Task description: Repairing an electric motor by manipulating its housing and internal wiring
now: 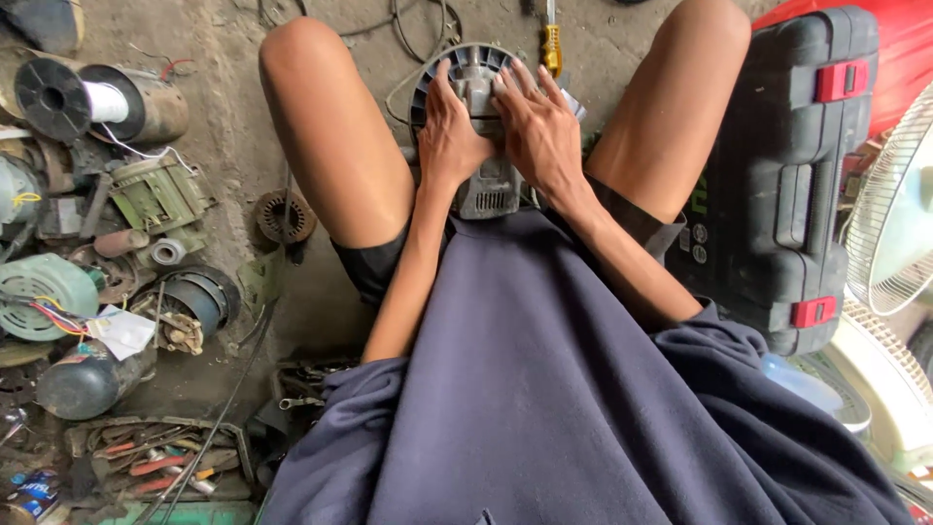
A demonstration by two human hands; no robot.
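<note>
While the person sits on the concrete floor [233, 126] with knees apart, both hands press down on a grey fan motor [483, 146] lying between the legs. The left hand [449, 136] lies flat, fingers spread over the ribbed round housing; the right hand [536, 131] does likewise, fingers fanned across the top. A yellow-handled screwdriver [552, 44] lies just beyond, and a black tool case [787, 185] sits by the right leg.
</note>
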